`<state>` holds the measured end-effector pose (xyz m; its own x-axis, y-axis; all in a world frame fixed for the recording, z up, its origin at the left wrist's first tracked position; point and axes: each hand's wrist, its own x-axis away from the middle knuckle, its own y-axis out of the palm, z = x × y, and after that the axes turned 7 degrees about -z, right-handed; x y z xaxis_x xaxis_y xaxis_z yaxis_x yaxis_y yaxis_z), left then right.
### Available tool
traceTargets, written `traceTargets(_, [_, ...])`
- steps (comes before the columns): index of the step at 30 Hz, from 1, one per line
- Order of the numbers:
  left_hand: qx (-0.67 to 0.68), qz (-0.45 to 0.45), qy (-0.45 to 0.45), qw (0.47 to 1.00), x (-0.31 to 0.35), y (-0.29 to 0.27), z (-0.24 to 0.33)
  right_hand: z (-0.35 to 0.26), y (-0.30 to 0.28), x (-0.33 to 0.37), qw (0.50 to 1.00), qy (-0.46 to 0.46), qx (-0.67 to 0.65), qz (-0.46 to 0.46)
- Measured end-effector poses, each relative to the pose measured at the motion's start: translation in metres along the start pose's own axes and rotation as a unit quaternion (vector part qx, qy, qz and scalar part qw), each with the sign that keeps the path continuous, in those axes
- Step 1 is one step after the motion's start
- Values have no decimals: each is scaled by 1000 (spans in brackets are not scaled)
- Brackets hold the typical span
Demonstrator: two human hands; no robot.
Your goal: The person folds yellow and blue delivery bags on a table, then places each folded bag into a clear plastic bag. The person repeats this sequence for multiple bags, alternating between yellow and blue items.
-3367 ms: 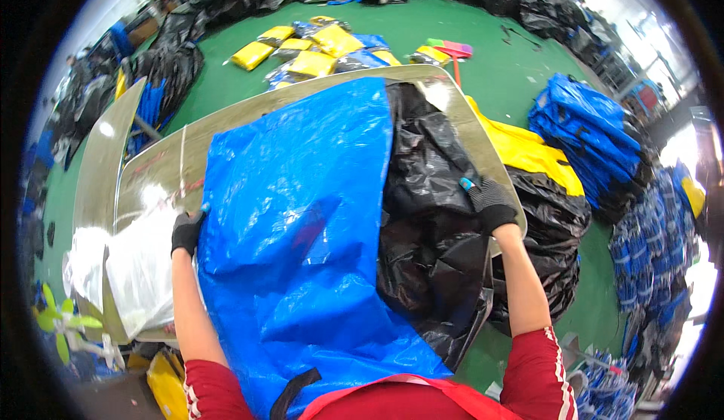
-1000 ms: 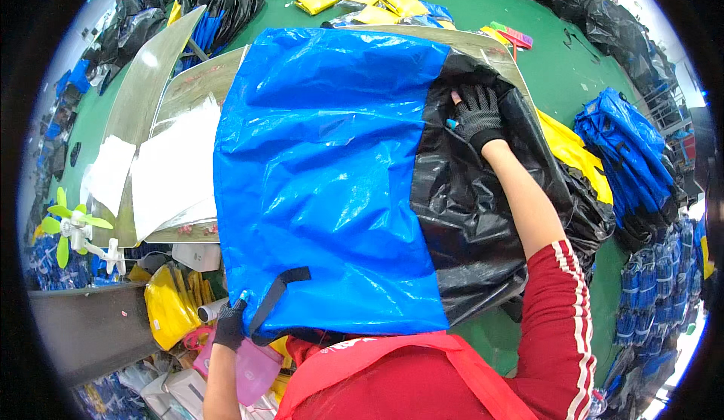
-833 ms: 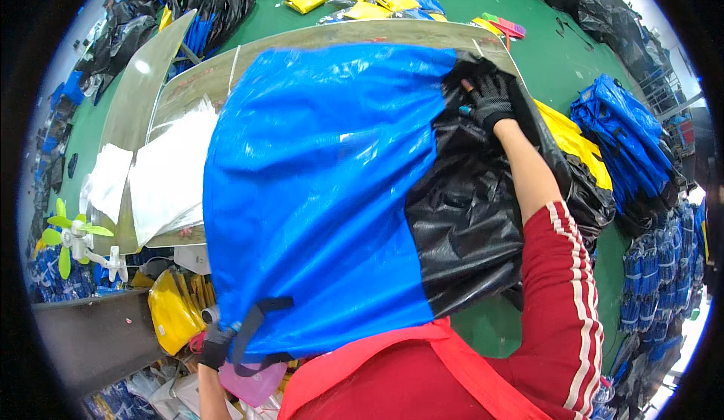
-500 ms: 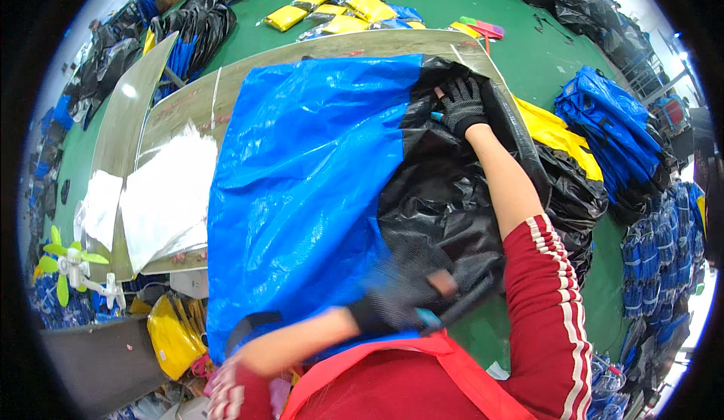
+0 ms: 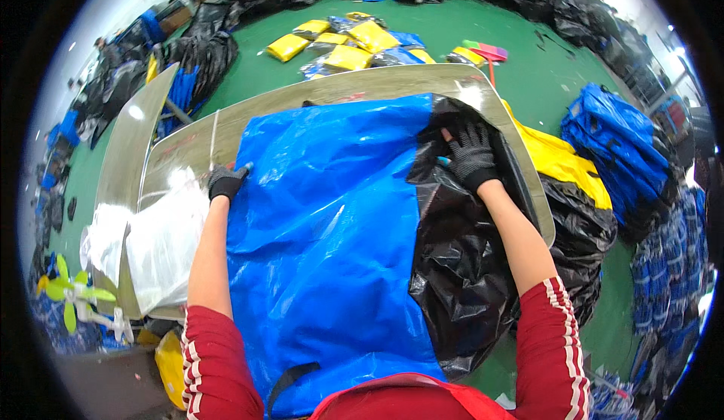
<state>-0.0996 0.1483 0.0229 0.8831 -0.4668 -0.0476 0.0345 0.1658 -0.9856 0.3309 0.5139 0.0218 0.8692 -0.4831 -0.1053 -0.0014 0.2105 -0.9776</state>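
A large blue plastic sheet (image 5: pixel 324 216) with a black section (image 5: pixel 460 269) along its right side covers most of the table. It looks like a tarp-like bag, creased and shiny, with a short black strap (image 5: pixel 292 376) near its lower edge. My left hand (image 5: pixel 226 182), in a grey-black fingerless glove, is closed at the sheet's left edge, thumb on the blue and the other fingers curled and partly hidden. My right hand (image 5: pixel 469 152), gloved alike, lies flat with fingers stretched out on the black section near its upper right corner.
White plastic film (image 5: pixel 170 243) lies on the table (image 5: pixel 181 145) at left. A small green-bladed fan (image 5: pixel 75 292) is at lower left. Yellow and black material (image 5: pixel 566 164) hangs at the right edge. Folded blue bundles (image 5: pixel 615 148) stand beyond; yellow packets (image 5: pixel 348 56) lie on the floor.
My left hand has swept from the lower black section to the sheet's left edge. The blue part now lies flatter and reaches further right below. My right hand stays on the upper black corner.
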Motion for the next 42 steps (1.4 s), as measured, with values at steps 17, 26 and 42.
traceTargets(17, [26, 49, 135, 989, -58, 6, -64, -35, -59, 75, 928, -107, -342, 99])
traceTargets(26, [74, 320, 220, 919, 42, -30, 35, -11, -98, 137, 971, 119, -112, -175])
traceTargets(42, [98, -46, 567, 816, 194, 15, 209, 7, -113, -84, 973, 47, -133, 184])
